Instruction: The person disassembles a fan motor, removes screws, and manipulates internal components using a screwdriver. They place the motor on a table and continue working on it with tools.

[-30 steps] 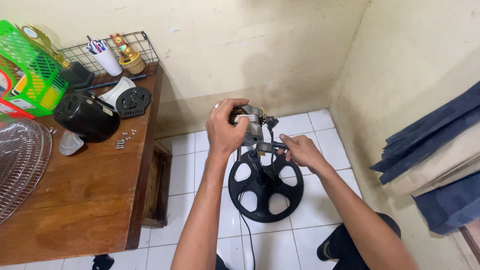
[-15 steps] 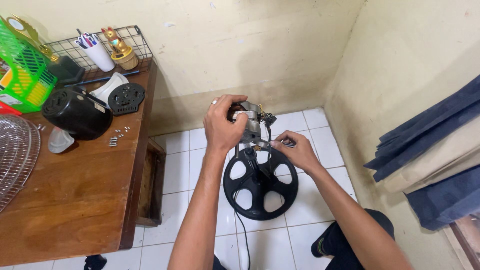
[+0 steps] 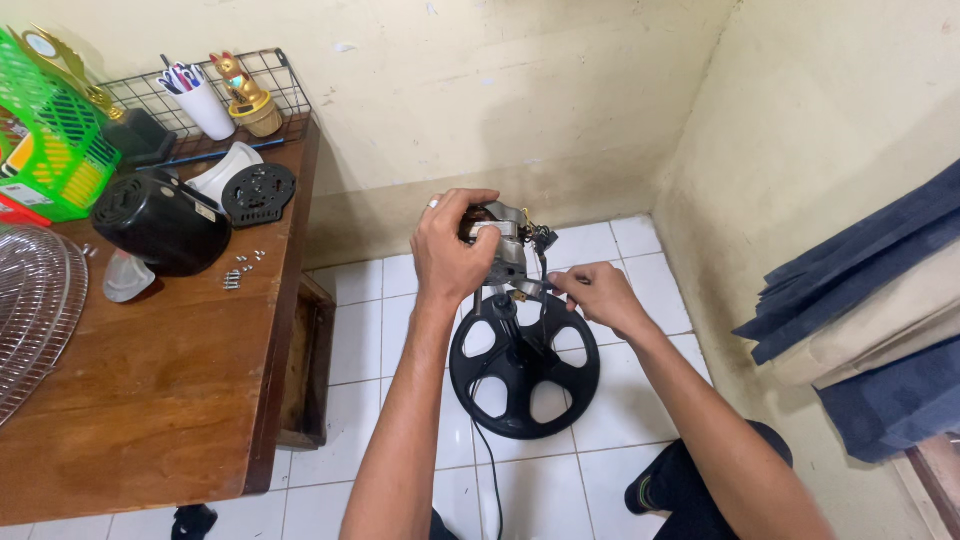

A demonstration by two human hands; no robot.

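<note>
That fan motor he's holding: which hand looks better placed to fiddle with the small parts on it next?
Probably the right hand: its fingertips already pinch at the small parts beside the fan motor. The left hand is wrapped around the motor, holding it above the round black base.

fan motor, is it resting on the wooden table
No, the fan motor is held up over the tiled floor by the left hand, well clear of the wooden table.
</note>
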